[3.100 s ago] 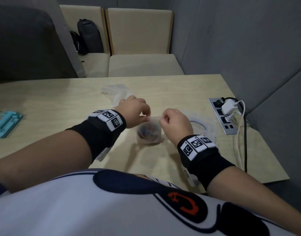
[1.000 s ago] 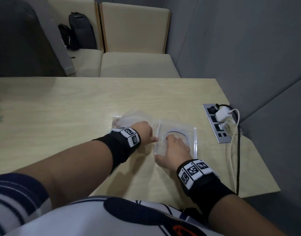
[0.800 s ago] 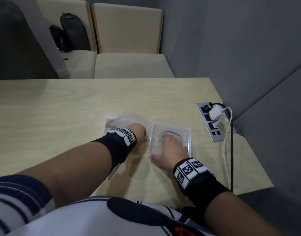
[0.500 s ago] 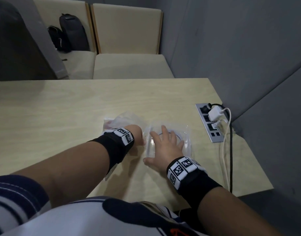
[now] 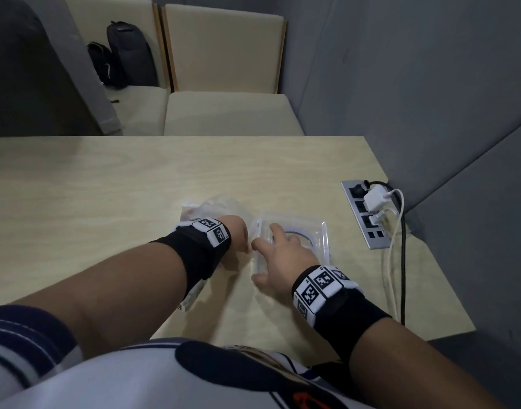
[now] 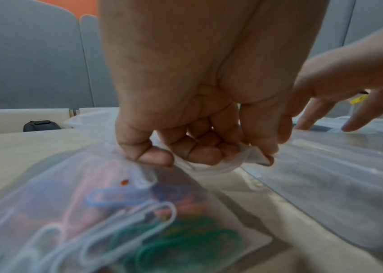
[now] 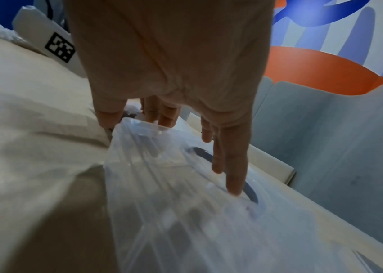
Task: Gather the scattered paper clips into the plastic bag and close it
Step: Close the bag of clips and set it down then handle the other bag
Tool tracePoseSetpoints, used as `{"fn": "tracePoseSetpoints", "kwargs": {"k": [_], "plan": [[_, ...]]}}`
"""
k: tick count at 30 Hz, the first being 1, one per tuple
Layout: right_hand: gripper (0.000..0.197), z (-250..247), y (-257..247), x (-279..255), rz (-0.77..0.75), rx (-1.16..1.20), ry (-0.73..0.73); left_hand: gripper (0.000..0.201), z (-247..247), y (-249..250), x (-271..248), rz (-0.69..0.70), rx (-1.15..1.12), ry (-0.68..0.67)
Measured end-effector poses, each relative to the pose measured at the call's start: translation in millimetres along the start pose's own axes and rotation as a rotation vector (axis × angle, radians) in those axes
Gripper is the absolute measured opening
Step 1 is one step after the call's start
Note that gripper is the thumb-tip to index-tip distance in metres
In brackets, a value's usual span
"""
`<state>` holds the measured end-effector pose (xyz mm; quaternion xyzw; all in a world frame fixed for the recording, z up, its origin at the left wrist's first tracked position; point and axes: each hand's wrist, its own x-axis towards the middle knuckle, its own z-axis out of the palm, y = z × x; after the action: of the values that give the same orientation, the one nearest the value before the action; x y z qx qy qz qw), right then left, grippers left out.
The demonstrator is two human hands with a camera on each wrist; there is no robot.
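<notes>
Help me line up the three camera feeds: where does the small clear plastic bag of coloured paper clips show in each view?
Head: the small clear plastic bag of coloured paper clips is mid-table, mostly hidden behind the left hand.
Left wrist: it fills the lower left, its neck gripped by that hand's fingers.
Right wrist: cannot be picked out for sure.
Shared landmark: the clear square plastic case with a dark ring, under the right hand.

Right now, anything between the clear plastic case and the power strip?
Nothing: in the head view only bare table lies between the clear plastic case and the power strip.
</notes>
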<state>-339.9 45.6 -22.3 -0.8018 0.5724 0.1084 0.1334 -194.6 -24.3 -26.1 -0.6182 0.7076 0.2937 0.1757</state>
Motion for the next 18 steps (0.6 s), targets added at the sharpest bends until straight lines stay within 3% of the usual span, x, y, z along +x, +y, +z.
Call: {"fn": "tracePoseSetpoints", "kwargs": {"k": [5,12,16,18], "plan": [[0.049,-2.2,-7.9,-3.9,-0.039,-0.046,0.072,0.034,0.4,3.0,-4.7,-0.001,0.073,-0.036],[0.043,-26.4,2.5,-14.7,-0.036,0.112,0.351,0.035,-8.5,4.9,-9.2,-0.01,0.094,0.04],[0.047,-19.0,15.2,-23.6,0.049,0.214,0.453,0.036,-13.6,6.9,-19.7,-0.017,0.203,0.303],[0.046,-14.6,20.1,-26.1,0.071,0.263,0.541,0.037,-10.5,13.2,-25.7,0.09,0.249,0.469]]}}
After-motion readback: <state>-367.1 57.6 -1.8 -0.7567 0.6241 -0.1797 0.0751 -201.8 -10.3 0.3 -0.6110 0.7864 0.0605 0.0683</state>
